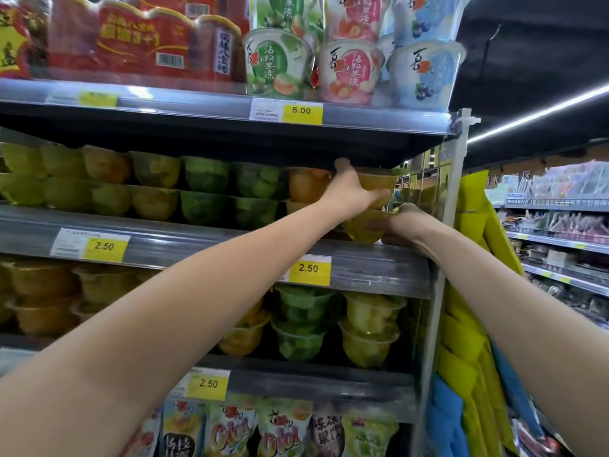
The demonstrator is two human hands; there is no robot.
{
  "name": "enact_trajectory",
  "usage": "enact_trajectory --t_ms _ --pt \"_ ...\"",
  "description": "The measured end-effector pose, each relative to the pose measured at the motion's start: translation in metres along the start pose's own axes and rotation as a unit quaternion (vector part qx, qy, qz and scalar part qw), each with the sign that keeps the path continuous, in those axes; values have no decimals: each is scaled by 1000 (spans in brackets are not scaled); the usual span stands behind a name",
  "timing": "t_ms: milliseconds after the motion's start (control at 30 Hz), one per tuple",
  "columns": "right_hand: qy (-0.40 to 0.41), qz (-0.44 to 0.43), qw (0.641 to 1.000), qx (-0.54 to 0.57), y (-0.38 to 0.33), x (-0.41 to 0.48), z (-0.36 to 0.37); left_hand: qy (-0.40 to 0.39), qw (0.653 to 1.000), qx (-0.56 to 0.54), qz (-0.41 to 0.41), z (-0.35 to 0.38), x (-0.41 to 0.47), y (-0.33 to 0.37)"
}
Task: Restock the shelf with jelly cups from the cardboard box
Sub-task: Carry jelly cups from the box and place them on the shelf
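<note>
Head view: upper cup (379,181) behind left hand (349,194)

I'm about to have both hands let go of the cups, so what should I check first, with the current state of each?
1. Left hand grips the upper yellow cup: ok.
2. Right hand grips the lower yellow cup: ok.
3. Both cups upright: ok.
4. Upper cup seated squarely on the lower one: cannot tell, the hands cover the join.
5. Lower cup's base fully on the shelf: cannot tell, the front rail and the right hand hide it.
</note>
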State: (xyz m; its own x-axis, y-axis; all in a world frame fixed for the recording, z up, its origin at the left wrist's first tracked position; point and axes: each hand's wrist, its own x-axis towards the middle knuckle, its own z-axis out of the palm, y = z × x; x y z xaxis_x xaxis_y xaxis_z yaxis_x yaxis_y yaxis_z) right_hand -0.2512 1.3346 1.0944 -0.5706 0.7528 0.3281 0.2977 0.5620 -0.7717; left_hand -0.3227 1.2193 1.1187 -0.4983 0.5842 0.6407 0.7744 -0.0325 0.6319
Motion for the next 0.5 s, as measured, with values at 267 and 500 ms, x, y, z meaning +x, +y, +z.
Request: enact_trajectory --t_ms 267,500 --pt "-2 -6 1000 1 1 0 1 -29 998 39 -51 7 12 3" --pt "-20 9 999 35 0 2 1 -19 999 2 -35 -2 1 -10"
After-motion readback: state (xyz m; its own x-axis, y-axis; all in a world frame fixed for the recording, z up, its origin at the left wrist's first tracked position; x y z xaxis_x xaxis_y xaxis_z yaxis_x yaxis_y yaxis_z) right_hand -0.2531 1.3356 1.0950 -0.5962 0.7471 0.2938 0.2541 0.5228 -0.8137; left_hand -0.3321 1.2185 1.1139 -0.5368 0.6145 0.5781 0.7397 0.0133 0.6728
